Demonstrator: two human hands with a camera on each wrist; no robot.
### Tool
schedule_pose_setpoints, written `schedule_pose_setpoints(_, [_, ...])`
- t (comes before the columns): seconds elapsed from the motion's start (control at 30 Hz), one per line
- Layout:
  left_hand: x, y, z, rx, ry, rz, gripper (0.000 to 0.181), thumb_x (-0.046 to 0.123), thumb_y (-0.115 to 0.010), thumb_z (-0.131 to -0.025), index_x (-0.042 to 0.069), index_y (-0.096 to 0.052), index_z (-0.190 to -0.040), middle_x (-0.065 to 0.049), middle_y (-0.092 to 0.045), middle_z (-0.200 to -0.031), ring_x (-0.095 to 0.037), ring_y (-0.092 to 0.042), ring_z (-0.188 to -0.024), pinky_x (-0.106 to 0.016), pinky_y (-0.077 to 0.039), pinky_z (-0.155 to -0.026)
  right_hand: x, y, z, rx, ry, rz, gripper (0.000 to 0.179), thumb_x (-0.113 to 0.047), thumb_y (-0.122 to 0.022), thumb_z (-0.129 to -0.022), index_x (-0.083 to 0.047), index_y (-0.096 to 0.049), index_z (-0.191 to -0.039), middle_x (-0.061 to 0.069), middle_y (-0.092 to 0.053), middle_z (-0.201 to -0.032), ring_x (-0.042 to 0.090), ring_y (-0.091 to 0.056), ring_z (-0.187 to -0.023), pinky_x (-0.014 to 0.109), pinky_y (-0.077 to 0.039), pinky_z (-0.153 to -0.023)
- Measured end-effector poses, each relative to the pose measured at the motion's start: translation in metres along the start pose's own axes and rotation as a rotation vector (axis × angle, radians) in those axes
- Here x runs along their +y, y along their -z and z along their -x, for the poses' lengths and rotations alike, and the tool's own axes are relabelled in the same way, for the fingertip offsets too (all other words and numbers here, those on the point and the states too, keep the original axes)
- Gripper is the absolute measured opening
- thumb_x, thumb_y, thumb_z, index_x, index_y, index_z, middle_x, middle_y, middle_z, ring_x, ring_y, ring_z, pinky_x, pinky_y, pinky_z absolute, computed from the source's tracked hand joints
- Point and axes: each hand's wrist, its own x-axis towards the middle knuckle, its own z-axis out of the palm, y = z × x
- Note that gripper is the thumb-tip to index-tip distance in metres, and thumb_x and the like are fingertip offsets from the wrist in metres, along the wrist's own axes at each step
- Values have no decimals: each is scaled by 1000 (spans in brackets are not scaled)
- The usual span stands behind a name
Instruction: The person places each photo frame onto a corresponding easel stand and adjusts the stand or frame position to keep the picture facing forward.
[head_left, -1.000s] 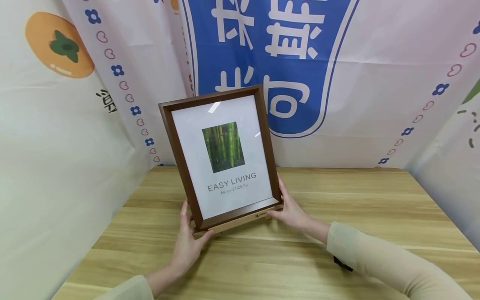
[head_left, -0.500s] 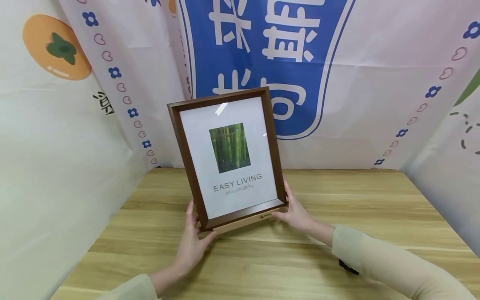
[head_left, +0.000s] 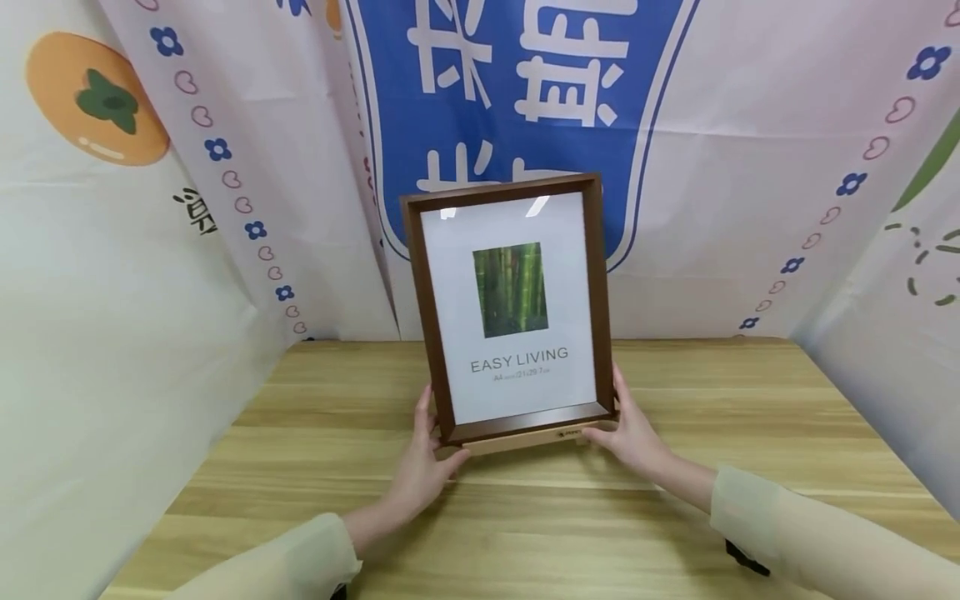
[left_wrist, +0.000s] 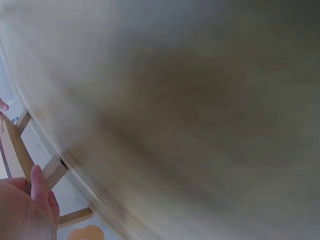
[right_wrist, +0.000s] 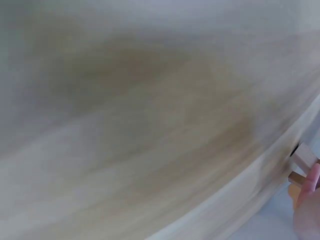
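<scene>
A brown picture frame (head_left: pixel 512 292) with a bamboo photo and the words "EASY LIVING" stands leaning back on a light wooden easel (head_left: pixel 517 441). It is turned slightly, its left lower corner nearer to me. My left hand (head_left: pixel 423 479) grips the easel's left end, thumb on the front ledge and fingers behind the side. At the other end my right hand (head_left: pixel 633 437) holds it likewise, thumb on the ledge beside a small printed mark. Wooden legs (left_wrist: pixel 55 171) show past the fingers in the left wrist view, and one leg (right_wrist: pixel 304 158) in the right wrist view.
The wood-grain table (head_left: pixel 712 400) runs back to a white printed curtain (head_left: pixel 735 208) with a blue panel, close behind the frame. More printed cloth (head_left: pixel 135 317) hangs along the left side, and also on the right.
Both hands have moved the easel and picture frame to the right and turned them to face me more squarely. The hands keep their hold; the head view has shifted slightly.
</scene>
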Motion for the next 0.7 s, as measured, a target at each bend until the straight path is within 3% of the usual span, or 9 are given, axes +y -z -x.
schedule_pose_setpoints(0.3, [7,-17,-18,-85,-13,129,114,-8,-70,-84,38,7,-154,-42,-25,-144,-57,-49,-113,-33,-58,-54,8,17,11,62,-11,30,119,11,-75,-76,-16,9,-156,32,-14,-153,51,-37,-127,54,-43,-98])
schedule_pose_setpoints(0.47, [6,-22,-27,-116,-26,157,117,-10,-70,-83,46,6,-152,-42,-20,-146,-56,-49,-114,-35,-58,-53,8,22,18,102,-42,48,118,8,-76,-77,-18,9,-156,32,-18,-152,53,-39,-124,55,-43,-98])
schedule_pose_setpoints(0.7, [9,-28,-38,-170,-67,153,117,-9,-71,-83,44,7,-153,-36,-28,-146,-54,-52,-110,-37,-58,-53,7,29,28,141,-67,67,118,6,-76,-79,-22,9,-156,33,-22,-149,54,-45,-118,46,-53,-88])
